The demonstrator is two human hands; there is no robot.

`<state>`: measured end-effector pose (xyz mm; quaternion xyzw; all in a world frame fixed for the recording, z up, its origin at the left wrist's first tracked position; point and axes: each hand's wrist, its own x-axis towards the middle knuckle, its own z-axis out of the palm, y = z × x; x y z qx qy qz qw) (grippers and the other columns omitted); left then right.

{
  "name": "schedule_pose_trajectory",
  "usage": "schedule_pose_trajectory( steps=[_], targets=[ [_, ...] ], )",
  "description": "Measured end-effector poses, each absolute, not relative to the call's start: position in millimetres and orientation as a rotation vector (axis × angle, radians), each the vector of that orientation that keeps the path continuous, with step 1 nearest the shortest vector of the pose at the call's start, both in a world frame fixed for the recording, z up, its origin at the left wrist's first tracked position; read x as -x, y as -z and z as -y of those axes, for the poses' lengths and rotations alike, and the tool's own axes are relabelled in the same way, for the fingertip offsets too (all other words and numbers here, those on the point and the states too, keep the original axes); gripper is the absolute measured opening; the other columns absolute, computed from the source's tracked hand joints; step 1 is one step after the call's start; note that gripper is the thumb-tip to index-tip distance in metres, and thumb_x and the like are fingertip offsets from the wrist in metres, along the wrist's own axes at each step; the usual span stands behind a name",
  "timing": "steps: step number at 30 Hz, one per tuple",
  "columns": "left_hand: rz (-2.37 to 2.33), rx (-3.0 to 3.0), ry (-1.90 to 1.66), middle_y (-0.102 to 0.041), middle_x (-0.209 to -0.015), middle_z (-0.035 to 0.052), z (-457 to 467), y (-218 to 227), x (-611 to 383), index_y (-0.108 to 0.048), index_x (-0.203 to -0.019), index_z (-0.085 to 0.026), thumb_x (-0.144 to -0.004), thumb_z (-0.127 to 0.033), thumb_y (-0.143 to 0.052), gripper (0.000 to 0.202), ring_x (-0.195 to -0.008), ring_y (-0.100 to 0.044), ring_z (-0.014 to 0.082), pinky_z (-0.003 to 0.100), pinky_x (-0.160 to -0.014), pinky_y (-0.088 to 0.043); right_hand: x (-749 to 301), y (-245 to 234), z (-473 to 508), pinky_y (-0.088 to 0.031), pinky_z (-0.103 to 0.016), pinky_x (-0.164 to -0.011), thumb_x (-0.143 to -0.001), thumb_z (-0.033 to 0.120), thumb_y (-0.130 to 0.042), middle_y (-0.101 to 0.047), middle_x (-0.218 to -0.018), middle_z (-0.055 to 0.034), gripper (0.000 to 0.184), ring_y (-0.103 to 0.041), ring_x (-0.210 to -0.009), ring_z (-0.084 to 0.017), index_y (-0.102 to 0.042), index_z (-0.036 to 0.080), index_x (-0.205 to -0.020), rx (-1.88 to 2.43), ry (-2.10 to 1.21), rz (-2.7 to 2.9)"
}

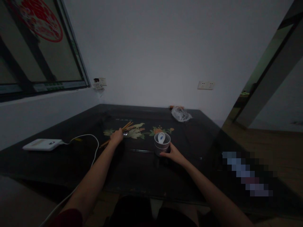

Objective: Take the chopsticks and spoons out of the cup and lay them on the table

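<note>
My left hand (116,137) is closed round a bundle of wooden chopsticks (126,126) and what looks like a metal spoon (125,133), low over the dark table (71,157). My right hand (172,153) grips the near side of a small white bowl (162,144) that stands on the table. A white ceramic spoon (161,137) with a blue mark lies inside the bowl. A flower pattern (142,130) is painted on the table top just beyond both hands.
A white flat device (42,144) lies at the table's left, its white cable (92,148) looping toward me. A crumpled clear plastic bag (181,114) sits at the far edge by the wall. A window is at left, a doorway at right.
</note>
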<state>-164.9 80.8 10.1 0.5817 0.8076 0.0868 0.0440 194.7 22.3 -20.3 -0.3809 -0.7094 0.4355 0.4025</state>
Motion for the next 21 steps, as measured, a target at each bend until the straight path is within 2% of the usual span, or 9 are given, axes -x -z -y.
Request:
schedule_pose_trajectory(
  steps=[9,21],
  targets=[
    [-2.476,-1.815,-0.242,-0.06,-0.114,0.0215,-85.4,-7.9,167.7,-0.048,-0.116,-0.014,-0.088,-0.039,-0.042,0.038,-0.102,-0.06,0.0319,0.035,-0.077,-0.047,-194.6,18.6,-21.2,-0.031,-0.045,-0.108,-0.059,0.035,-0.081,-0.051,-0.133,-0.0122,0.086,-0.047,-0.124,-0.027,-0.04,0.019,-0.133,0.96,-1.093,1.798],
    [-2.485,-1.846,-0.162,-0.061,-0.115,0.0174,-86.5,-10.6,169.8,-0.05,-0.118,-0.016,-0.082,-0.04,-0.053,0.044,-0.103,-0.062,0.0276,0.03,-0.079,-0.047,-195.3,19.4,-21.9,-0.03,-0.045,-0.108,-0.059,0.036,-0.08,-0.051,-0.134,-0.0125,0.086,-0.046,-0.125,-0.028,-0.04,0.019,-0.133,0.98,-1.073,1.812]
  ],
)
